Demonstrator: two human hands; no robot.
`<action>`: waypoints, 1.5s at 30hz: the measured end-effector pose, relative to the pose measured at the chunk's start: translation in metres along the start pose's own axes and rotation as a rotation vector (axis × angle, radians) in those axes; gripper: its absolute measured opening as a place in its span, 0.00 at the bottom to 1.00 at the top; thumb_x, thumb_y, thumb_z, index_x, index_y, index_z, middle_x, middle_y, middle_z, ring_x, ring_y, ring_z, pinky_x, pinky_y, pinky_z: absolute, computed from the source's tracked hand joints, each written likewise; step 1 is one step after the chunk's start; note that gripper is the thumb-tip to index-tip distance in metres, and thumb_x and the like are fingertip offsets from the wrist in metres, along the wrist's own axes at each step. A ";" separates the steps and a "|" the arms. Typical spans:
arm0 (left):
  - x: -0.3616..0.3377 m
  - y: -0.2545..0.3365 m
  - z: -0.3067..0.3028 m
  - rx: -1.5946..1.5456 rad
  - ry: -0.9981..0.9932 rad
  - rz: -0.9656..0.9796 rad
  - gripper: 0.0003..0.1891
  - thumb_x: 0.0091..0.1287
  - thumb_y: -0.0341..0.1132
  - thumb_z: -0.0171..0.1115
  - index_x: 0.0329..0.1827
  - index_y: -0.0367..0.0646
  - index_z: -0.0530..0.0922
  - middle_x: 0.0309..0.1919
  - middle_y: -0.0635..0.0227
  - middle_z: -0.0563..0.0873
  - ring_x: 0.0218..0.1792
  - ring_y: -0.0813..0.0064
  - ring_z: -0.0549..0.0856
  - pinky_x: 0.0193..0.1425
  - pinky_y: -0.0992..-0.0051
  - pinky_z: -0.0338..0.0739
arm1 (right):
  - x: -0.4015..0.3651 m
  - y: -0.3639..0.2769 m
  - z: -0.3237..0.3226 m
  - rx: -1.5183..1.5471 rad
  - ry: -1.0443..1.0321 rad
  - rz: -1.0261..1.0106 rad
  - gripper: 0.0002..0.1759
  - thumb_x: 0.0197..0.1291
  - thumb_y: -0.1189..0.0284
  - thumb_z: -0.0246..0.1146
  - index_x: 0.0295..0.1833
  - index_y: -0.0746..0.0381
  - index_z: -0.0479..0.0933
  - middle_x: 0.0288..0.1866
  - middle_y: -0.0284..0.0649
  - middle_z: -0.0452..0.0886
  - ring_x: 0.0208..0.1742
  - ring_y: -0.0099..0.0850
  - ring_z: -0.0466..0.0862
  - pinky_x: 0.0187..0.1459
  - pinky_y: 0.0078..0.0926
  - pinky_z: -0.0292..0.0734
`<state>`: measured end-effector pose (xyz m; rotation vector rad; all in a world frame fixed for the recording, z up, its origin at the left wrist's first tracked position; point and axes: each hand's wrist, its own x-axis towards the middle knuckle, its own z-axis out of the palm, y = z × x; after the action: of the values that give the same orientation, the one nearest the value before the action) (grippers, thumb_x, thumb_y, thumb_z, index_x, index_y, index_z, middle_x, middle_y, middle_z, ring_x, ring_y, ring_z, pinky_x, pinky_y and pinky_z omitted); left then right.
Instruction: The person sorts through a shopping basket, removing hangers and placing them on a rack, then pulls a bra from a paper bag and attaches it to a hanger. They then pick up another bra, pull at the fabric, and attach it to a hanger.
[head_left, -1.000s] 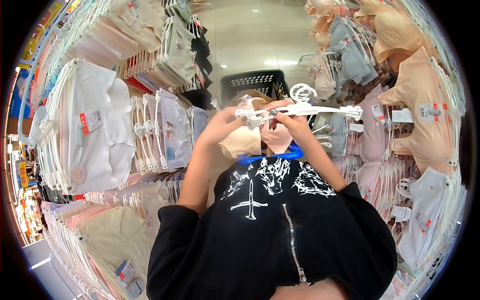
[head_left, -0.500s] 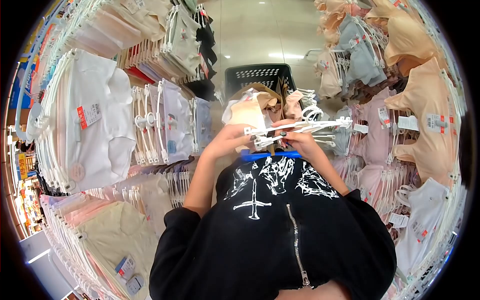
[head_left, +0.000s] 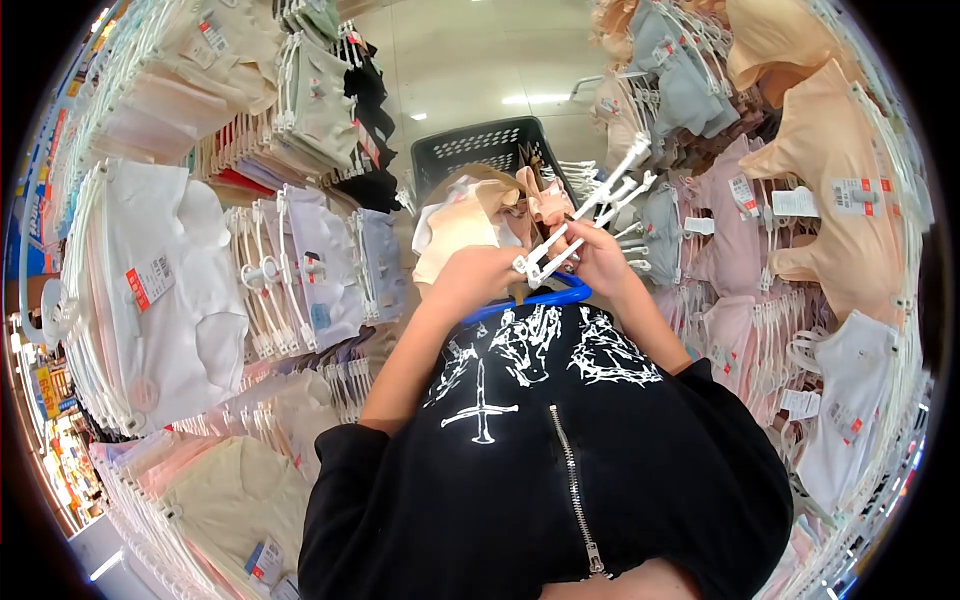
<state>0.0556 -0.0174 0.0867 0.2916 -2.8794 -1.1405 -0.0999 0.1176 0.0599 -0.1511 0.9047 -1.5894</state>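
Note:
Several white plastic clip hangers [head_left: 600,208] slant up to the right in front of my chest. My right hand [head_left: 597,258] is closed around their middle, its dark-nailed thumb against them. At their lower left end, my left hand [head_left: 478,277] is closed on the clip ends, with its fingertips partly hidden. Just beyond my hands, a beige garment [head_left: 455,238] and a pink garment [head_left: 546,197] lie on the heap in the shopping cart [head_left: 470,150]. The cart's blue handle [head_left: 540,298] runs below my hands, close to my black top.
Racks of hanging underwear line both sides, with white briefs [head_left: 165,270] at left and beige bras [head_left: 825,210] at right. More white hangers [head_left: 632,245] stick out at the cart's right side. Pale floor tiles [head_left: 470,60] stretch ahead.
The hangers have turned from nearly level to steeply slanted, right end up. My view has shifted slightly, and the cart and racks sit differently in it.

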 end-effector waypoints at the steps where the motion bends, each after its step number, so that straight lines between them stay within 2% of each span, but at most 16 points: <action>1: 0.003 0.003 0.006 0.019 0.079 0.092 0.07 0.54 0.35 0.58 0.35 0.46 0.78 0.23 0.60 0.80 0.29 0.57 0.80 0.32 0.62 0.72 | -0.001 0.001 -0.002 -0.045 0.006 0.001 0.15 0.64 0.66 0.47 0.49 0.65 0.68 0.19 0.31 0.62 0.20 0.21 0.61 0.26 0.19 0.59; 6: 0.014 0.012 0.022 0.012 -0.063 0.165 0.05 0.53 0.34 0.58 0.30 0.44 0.77 0.22 0.60 0.79 0.28 0.57 0.79 0.33 0.63 0.73 | -0.007 0.004 -0.009 -0.234 0.051 -0.035 0.13 0.63 0.66 0.48 0.39 0.64 0.73 0.18 0.28 0.62 0.20 0.19 0.63 0.28 0.17 0.63; 9: 0.015 0.016 0.022 0.016 -0.105 0.176 0.06 0.53 0.34 0.58 0.32 0.45 0.78 0.24 0.62 0.80 0.30 0.59 0.80 0.35 0.65 0.73 | -0.005 0.009 -0.015 -0.236 0.068 -0.087 0.13 0.64 0.66 0.48 0.30 0.62 0.70 0.19 0.29 0.64 0.23 0.20 0.67 0.29 0.17 0.65; 12: 0.016 0.011 0.015 -0.102 -0.107 0.060 0.07 0.53 0.34 0.58 0.35 0.46 0.79 0.26 0.62 0.81 0.32 0.61 0.80 0.35 0.66 0.73 | -0.007 0.006 -0.024 -0.279 0.080 -0.118 0.15 0.64 0.65 0.48 0.25 0.59 0.64 0.22 0.31 0.66 0.27 0.23 0.69 0.30 0.18 0.65; 16: 0.026 0.006 0.005 -0.266 0.295 0.068 0.08 0.56 0.30 0.58 0.38 0.43 0.80 0.30 0.62 0.82 0.35 0.65 0.82 0.39 0.72 0.75 | -0.007 -0.001 -0.026 -0.315 0.057 -0.142 0.15 0.63 0.67 0.48 0.24 0.59 0.62 0.20 0.32 0.65 0.24 0.24 0.68 0.29 0.20 0.65; 17: 0.031 0.006 -0.001 -0.266 0.334 0.133 0.13 0.57 0.27 0.59 0.46 0.41 0.77 0.37 0.62 0.82 0.36 0.69 0.82 0.41 0.75 0.76 | -0.008 -0.002 -0.027 -0.350 0.029 -0.123 0.15 0.63 0.67 0.48 0.24 0.59 0.62 0.19 0.32 0.65 0.23 0.24 0.68 0.28 0.20 0.65; 19: 0.043 0.014 -0.005 -0.452 0.433 0.114 0.18 0.57 0.26 0.58 0.52 0.39 0.73 0.42 0.62 0.80 0.36 0.71 0.82 0.40 0.77 0.76 | -0.006 -0.004 -0.027 -0.375 -0.010 -0.049 0.15 0.63 0.67 0.48 0.23 0.59 0.62 0.18 0.32 0.65 0.20 0.23 0.67 0.24 0.20 0.64; 21: 0.054 0.021 -0.009 -0.628 0.465 0.114 0.25 0.56 0.23 0.57 0.59 0.37 0.66 0.48 0.59 0.76 0.35 0.76 0.80 0.34 0.82 0.77 | -0.003 -0.003 -0.021 -0.397 -0.025 -0.038 0.15 0.64 0.67 0.48 0.25 0.60 0.62 0.17 0.32 0.65 0.17 0.22 0.65 0.21 0.18 0.62; 25: 0.059 0.017 -0.005 -0.912 0.337 -0.005 0.22 0.58 0.21 0.55 0.58 0.34 0.67 0.44 0.60 0.79 0.34 0.80 0.80 0.24 0.85 0.75 | -0.002 -0.004 -0.003 -0.535 -0.006 -0.010 0.11 0.66 0.66 0.46 0.32 0.61 0.63 0.15 0.31 0.61 0.13 0.21 0.62 0.16 0.17 0.59; 30: 0.052 0.021 0.001 -1.006 0.344 -0.039 0.21 0.59 0.20 0.55 0.57 0.34 0.67 0.43 0.60 0.81 0.41 0.78 0.80 0.42 0.83 0.75 | -0.003 -0.005 0.002 -0.466 -0.026 -0.031 0.11 0.65 0.64 0.49 0.35 0.60 0.65 0.14 0.28 0.62 0.12 0.18 0.62 0.14 0.16 0.57; 31: 0.050 0.024 0.001 -1.039 0.344 -0.052 0.21 0.59 0.20 0.55 0.57 0.34 0.67 0.42 0.60 0.81 0.42 0.78 0.80 0.44 0.82 0.74 | -0.002 -0.006 -0.001 -0.491 -0.051 0.001 0.12 0.65 0.63 0.48 0.42 0.62 0.66 0.15 0.28 0.61 0.13 0.18 0.63 0.14 0.17 0.57; 32: 0.048 0.022 0.003 -1.067 0.321 -0.057 0.22 0.58 0.20 0.56 0.57 0.34 0.67 0.41 0.61 0.82 0.42 0.78 0.80 0.45 0.83 0.74 | 0.002 -0.004 -0.012 -0.549 -0.098 0.054 0.16 0.65 0.65 0.47 0.51 0.64 0.65 0.15 0.29 0.63 0.13 0.20 0.64 0.14 0.18 0.60; 34: 0.046 0.017 0.005 -1.123 0.279 -0.060 0.22 0.58 0.20 0.57 0.57 0.34 0.67 0.39 0.61 0.83 0.42 0.78 0.80 0.45 0.83 0.73 | 0.002 -0.009 -0.014 -0.541 -0.233 0.100 0.20 0.64 0.67 0.46 0.60 0.64 0.61 0.19 0.33 0.69 0.16 0.22 0.70 0.17 0.18 0.65; 37: 0.045 0.019 0.004 -1.063 0.318 -0.076 0.20 0.57 0.20 0.58 0.54 0.34 0.70 0.37 0.62 0.84 0.37 0.80 0.81 0.38 0.84 0.75 | -0.001 -0.022 0.000 -0.684 -0.169 0.140 0.23 0.61 0.71 0.47 0.62 0.61 0.59 0.26 0.37 0.74 0.21 0.25 0.77 0.23 0.18 0.71; 41: 0.045 0.017 0.006 -1.006 0.406 -0.037 0.16 0.56 0.19 0.59 0.49 0.33 0.73 0.36 0.61 0.84 0.35 0.79 0.82 0.33 0.84 0.76 | 0.005 -0.031 0.002 -0.750 -0.067 0.000 0.29 0.54 0.77 0.50 0.64 0.59 0.57 0.33 0.40 0.77 0.27 0.27 0.80 0.28 0.20 0.74; 45: 0.046 0.021 0.005 -0.986 0.491 -0.058 0.14 0.56 0.20 0.59 0.47 0.32 0.74 0.36 0.61 0.83 0.33 0.78 0.83 0.33 0.83 0.76 | 0.008 -0.038 0.003 -0.962 -0.215 -0.070 0.26 0.61 0.77 0.50 0.65 0.58 0.57 0.33 0.38 0.76 0.29 0.23 0.79 0.31 0.20 0.74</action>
<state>0.0069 -0.0075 0.0951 0.4963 -1.6508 -1.9590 -0.1301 0.1074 0.0828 -1.0113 1.4301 -1.0501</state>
